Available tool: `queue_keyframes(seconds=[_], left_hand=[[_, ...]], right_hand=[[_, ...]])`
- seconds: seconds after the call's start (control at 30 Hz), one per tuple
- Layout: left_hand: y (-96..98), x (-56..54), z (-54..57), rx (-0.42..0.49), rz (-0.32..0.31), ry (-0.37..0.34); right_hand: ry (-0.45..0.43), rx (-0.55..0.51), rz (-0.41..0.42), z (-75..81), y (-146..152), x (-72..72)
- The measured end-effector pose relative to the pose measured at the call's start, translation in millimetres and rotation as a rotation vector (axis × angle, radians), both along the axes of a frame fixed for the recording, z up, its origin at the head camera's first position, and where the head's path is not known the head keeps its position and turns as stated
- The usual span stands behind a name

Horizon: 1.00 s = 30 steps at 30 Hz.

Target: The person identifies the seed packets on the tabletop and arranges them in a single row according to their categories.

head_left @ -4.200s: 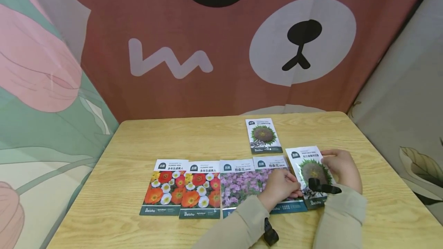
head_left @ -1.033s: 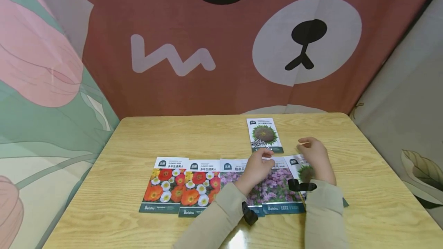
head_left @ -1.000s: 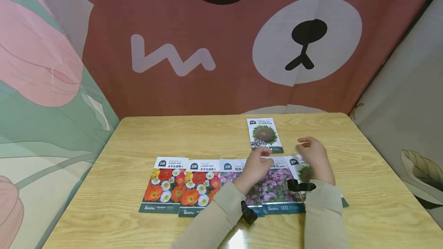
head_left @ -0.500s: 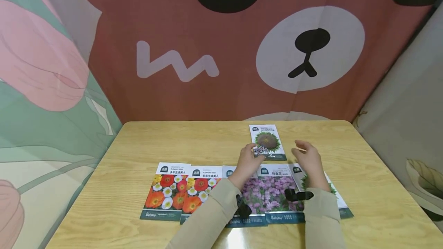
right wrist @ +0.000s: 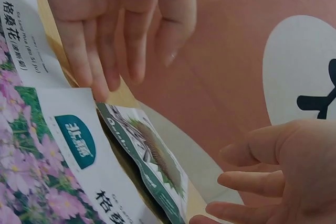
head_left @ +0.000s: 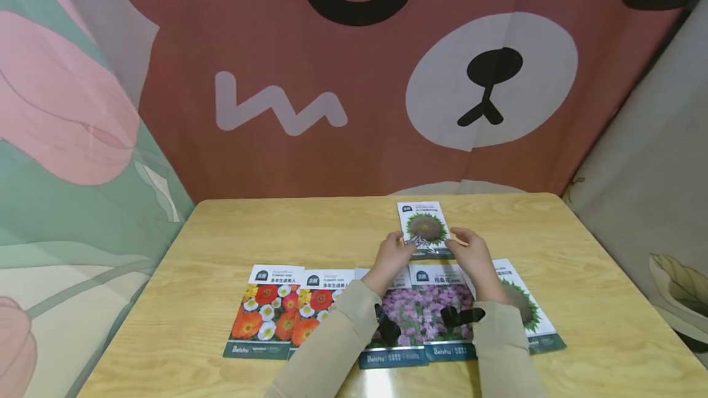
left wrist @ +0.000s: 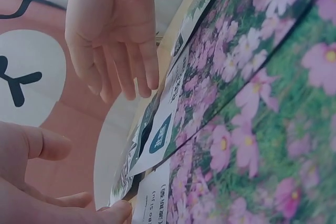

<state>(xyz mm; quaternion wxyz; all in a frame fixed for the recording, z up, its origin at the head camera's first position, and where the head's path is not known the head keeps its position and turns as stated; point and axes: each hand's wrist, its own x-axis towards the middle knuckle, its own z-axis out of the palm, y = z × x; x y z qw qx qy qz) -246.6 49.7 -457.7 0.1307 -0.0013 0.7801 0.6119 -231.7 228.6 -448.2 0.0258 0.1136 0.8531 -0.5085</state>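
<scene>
- Far sunflower-print paper seed packet point(head_left: 424, 229) lies flat on light wood table point(head_left: 221, 232), alone behind the front row.
- L hand point(head_left: 391, 255) at packet's lower-left corner, fingers straight, tips touching its edge; nothing gripped.
- R hand point(head_left: 470, 252) at lower-right corner, fingers loose and extended, not clenched; contact w/ packet: cannot tell.
- Front row, L to R: two poppy-print packets point(head_left: 265, 309), two pink-flower packets point(head_left: 437, 312), second sunflower packet point(head_left: 525, 306), partly under R sleeve.
</scene>
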Motion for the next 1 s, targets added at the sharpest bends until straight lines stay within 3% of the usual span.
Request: queue_keyframes(seconds=[0.23, 0.53, 0.67, 0.87, 1.0], left_hand=[[2.2, -2.8, -4.6, 0.037, -0.014, -0.004], [2.9, -5.4, -7.4, 0.104, 0.062, -0.02], [2.7, -6.9, -8.9, 0.131, 0.054, -0.029], [0.1, -7.9, -6.4, 0.281, 0.059, -0.08], [-1.4, -8.7, -6.2, 0.36, 0.079, -0.088]], right_hand=[[-0.002, 0.009, -0.002, -3.3, -3.9, -0.2], [-0.004, 0.003, -0.041, -6.8, -2.1, 0.4], [0.007, 0.037, -0.072, -8.5, -0.8, 0.2], [0.001, -0.016, -0.08, -7.1, 2.3, 1.4], [0.014, -0.119, -0.099, -7.0, 7.6, 3.5]])
